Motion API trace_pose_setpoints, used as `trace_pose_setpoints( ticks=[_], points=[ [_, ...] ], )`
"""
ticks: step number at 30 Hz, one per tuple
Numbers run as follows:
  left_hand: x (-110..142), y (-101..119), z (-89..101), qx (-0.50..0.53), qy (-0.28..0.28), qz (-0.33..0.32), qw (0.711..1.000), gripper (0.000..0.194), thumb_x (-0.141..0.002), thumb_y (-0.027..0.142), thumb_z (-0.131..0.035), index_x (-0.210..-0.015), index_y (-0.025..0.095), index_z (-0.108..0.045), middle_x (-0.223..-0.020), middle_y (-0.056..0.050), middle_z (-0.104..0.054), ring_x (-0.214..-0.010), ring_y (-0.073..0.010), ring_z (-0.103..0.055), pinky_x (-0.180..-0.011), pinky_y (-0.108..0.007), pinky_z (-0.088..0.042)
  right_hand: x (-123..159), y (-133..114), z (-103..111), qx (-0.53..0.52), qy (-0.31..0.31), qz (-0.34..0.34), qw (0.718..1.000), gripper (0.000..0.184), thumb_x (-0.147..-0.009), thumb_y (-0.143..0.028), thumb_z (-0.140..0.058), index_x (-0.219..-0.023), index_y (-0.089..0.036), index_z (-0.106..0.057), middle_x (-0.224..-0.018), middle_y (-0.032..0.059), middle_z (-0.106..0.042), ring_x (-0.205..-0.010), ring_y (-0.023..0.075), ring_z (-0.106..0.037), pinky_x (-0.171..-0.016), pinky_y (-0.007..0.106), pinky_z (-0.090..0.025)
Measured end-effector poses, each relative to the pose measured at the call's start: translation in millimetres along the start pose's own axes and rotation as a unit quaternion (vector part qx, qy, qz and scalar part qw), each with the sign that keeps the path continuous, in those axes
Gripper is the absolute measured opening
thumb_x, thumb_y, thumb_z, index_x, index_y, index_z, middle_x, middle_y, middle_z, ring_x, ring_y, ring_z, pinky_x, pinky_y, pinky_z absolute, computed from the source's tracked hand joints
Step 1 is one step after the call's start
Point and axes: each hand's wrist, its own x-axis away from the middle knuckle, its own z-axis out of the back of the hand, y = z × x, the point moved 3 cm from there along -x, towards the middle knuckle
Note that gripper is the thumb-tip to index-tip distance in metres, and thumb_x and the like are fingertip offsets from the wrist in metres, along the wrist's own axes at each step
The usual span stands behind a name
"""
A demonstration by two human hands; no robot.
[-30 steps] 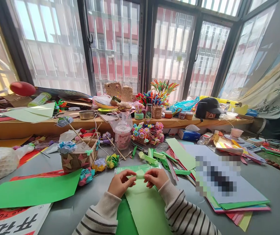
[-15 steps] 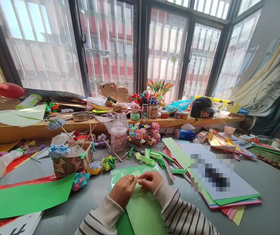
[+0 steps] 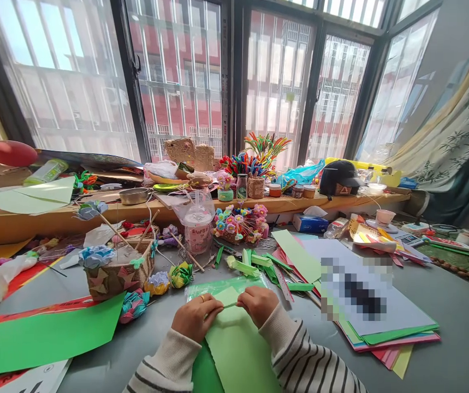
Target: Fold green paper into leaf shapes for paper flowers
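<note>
A light green sheet of paper (image 3: 240, 352) lies in front of me, its far part creased and raised between my hands. My left hand (image 3: 196, 316) pinches the left end of the crease, thumb against fingers, a ring on one finger. At the other end, my right hand (image 3: 259, 304) is closed on the same sheet. Beneath it lie a darker green sheet (image 3: 206, 371) and a clear plastic sleeve (image 3: 201, 289). Several folded green paper strips (image 3: 244, 266) are heaped just beyond my hands.
To the right is a stack of coloured paper (image 3: 398, 322), with a ruler (image 3: 284, 285) beside it. A basket (image 3: 122, 278) with paper flowers stands at left, near a green sheet (image 3: 49, 335). Behind are a lidded drink cup (image 3: 198, 232) and a tissue box (image 3: 310, 222).
My hands have moved apart along the crease, the left one leftward and the right one slightly rightward. More of the paper's far part now shows between them.
</note>
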Motion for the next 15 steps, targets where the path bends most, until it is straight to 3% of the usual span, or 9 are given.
trace_pose_setpoints(
  ticks=[6,15],
  points=[
    [-3,-8,1.6,0.086,-0.037,0.012,0.996,0.02,-0.07,0.027,-0.043,-0.068,0.021,-0.062,-0.067,-0.002,-0.063,-0.062,-0.013,-0.056,-0.056,-0.02,-0.042,0,10,5,-0.023,-0.023,0.0,0.999,0.016,-0.072,-0.023,-0.05,-0.059,-0.018,-0.058,-0.054,0.0002,-0.057,-0.05,0.0095,-0.049,-0.044,0.022,-0.026],
    [-2,-14,-3.2,0.127,0.0,0.01,0.992,0.017,-0.07,0.025,-0.044,-0.066,0.019,-0.06,-0.064,-0.003,-0.06,-0.061,-0.0139,-0.055,-0.058,-0.022,-0.041,-3,11,9,-0.115,-0.041,-0.015,0.992,0.007,-0.069,-0.019,-0.051,-0.069,-0.019,-0.058,-0.066,0.0013,-0.059,-0.063,0.0124,-0.051,-0.052,0.02,-0.035]
  ],
)
